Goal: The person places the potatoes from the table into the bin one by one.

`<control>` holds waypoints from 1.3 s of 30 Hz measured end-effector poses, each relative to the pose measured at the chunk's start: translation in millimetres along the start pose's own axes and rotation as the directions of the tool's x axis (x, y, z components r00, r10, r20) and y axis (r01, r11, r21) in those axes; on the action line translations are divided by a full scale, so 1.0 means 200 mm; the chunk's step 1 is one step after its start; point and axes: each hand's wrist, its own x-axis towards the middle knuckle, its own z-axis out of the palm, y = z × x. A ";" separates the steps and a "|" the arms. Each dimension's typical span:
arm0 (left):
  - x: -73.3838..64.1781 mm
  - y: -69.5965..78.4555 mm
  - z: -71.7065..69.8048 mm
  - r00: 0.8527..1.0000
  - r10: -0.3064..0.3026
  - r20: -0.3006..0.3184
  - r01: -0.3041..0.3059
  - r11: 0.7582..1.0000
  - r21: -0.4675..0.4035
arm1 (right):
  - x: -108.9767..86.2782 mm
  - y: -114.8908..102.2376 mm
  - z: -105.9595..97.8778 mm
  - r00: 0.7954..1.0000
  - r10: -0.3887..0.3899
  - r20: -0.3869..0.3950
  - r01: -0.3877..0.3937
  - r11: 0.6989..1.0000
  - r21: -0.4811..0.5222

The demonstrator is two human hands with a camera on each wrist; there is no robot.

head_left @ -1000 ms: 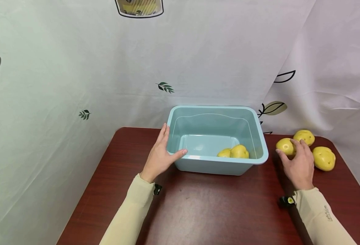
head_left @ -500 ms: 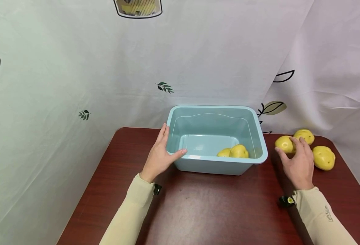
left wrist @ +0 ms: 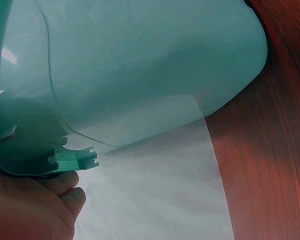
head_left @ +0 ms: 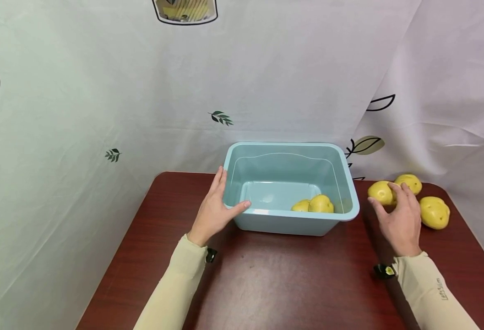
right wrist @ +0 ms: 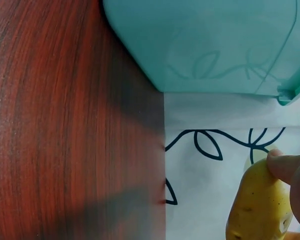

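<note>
My left hand (head_left: 214, 206) rests at the near left corner of a light blue plastic basin (head_left: 280, 220). Its straight fingers lie along the left rim, and the thumb spreads over the front rim. In the left wrist view, fingertips (left wrist: 73, 197) touch the rim's underside. To the right of the basin, my right hand (head_left: 402, 222) pinches a yellow potato (head_left: 379, 193) between thumb and fingers. The right wrist view shows this potato (right wrist: 260, 202) held above the table, the thumb at its top end. Two potatoes (head_left: 321, 204) lie inside the basin at its near right.
Another potato (head_left: 410, 182) lies behind the right hand, and one more potato (head_left: 434, 213) sits to its right. All stand on a dark red wooden table (head_left: 283, 279). A pale printed cloth (head_left: 287, 78) hangs close behind the basin and along the sides.
The right hand's potato has risen slightly and shifted a little left, the fingers still round it. The left hand and the basin have stayed in place.
</note>
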 end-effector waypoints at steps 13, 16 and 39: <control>0.00 0.00 0.00 1.000 -0.008 0.004 0.008 1.000 -0.004 | 0.00 -0.02 0.00 0.998 -0.043 -0.049 0.044 0.999 0.019; 0.00 0.01 0.00 1.000 -0.007 0.004 0.007 1.000 -0.005 | 0.00 -0.03 -0.01 0.996 -0.059 -0.060 0.060 0.998 0.022; 0.00 0.00 0.00 1.000 -0.002 0.003 0.002 1.000 -0.004 | 0.00 -0.10 -0.04 0.987 -0.116 -0.116 0.121 0.992 0.036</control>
